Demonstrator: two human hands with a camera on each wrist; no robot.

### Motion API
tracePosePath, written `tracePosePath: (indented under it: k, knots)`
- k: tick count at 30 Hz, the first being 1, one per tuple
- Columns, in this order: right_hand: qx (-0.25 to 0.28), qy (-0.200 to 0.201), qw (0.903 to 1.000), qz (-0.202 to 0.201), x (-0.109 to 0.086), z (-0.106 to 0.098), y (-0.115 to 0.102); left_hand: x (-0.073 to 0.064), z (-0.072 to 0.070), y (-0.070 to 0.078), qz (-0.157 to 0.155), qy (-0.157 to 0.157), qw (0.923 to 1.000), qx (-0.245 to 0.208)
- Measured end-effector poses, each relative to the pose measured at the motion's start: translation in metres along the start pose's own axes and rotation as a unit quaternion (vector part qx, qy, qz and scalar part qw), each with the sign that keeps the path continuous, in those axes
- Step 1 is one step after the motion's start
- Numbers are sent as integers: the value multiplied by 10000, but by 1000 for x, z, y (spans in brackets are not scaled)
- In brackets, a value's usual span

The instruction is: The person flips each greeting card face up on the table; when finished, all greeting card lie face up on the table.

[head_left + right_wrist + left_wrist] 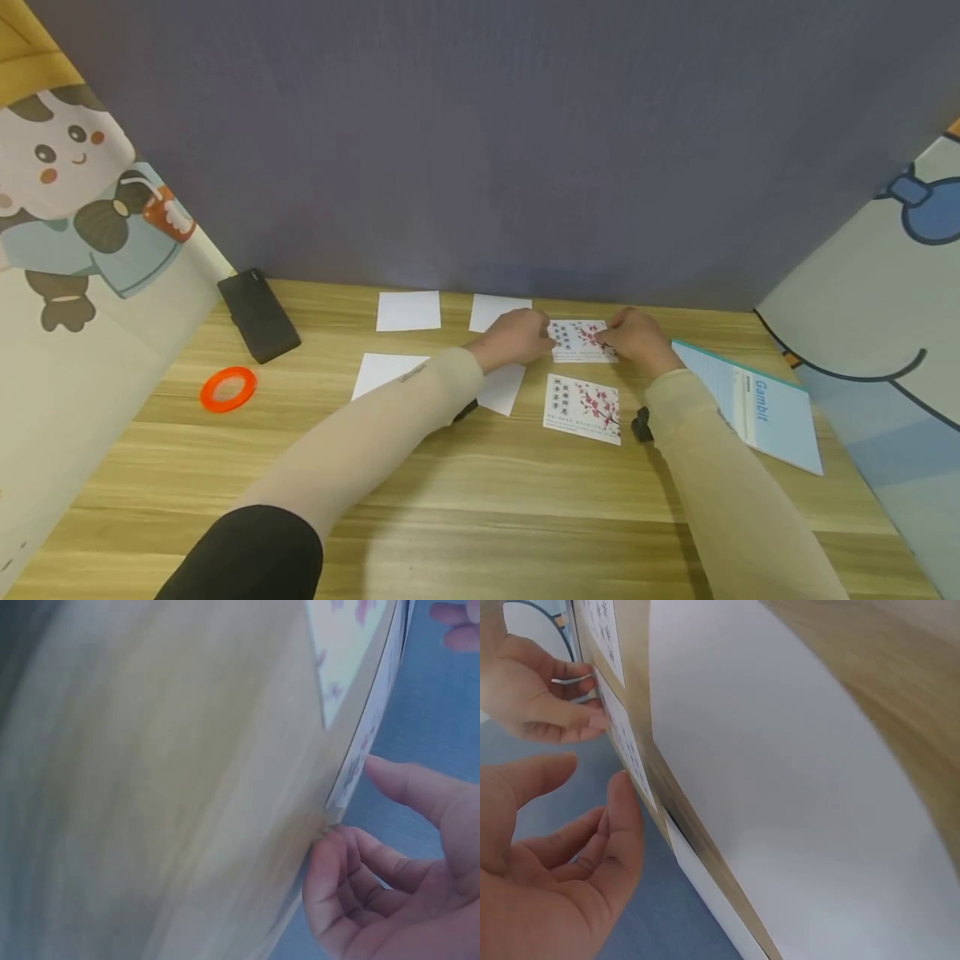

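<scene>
A card printed with red blossom branches and dark characters (577, 352) lies flat in the back row on the table. My left hand (517, 337) is at its left edge, thumb and fingers apart with nothing between them in the left wrist view. At the card's right side is my right hand (636, 337); its thumb (397, 780) touches the printed face, while the fingers rest on the wood beyond the edge. A second blossom card (583, 408) lies nearer, between the forearms.
Left of the printed cards lie several white cards, one at the back left (408, 311), some partly behind my left arm. A black case (258, 315) and an orange ring (228, 389) sit farther left. A Gambit paper pack (776, 417) lies right. A grey partition (480, 150) closes the back.
</scene>
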State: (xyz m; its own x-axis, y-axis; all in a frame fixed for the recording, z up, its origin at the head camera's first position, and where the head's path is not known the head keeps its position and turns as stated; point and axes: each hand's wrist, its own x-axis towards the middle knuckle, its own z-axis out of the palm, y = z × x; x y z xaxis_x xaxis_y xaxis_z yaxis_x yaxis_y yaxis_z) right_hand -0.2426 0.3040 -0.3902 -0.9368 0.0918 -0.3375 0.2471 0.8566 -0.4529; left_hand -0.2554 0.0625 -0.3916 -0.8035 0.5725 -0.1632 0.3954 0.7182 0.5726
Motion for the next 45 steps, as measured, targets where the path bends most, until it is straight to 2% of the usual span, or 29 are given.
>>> tracePosePath:
  k: [4, 10, 16, 22, 28, 38, 45]
  knots:
    - [-25, -79, 10000, -35, -6, -4, -1, -6, -7, -11, 51, 51, 9999, -147]
    - [-243, -2, 9993, -288, -12, -4, -7, -22, -24, -20, -158, -10, 9995, -277]
    - [-193, 98, 9974, -689, -24, 4, -35, -32, -36, -33, -236, -85, 9997, -5]
    - [115, -130, 9947, -1013, -34, 20, -60, -44, -44, -45, -202, -225, 9993, 206]
    - [433, -422, 9909, -1204, -40, 41, -80, -54, -50, -56, -264, -430, 9978, 435]
    - [247, -865, 9850, -1471, -46, 66, -99, -68, -56, -71, -136, -757, 9940, 774]
    - [46, -970, 9843, -1473, -47, 76, -104, -72, -56, -75, -299, -1089, 9908, 750]
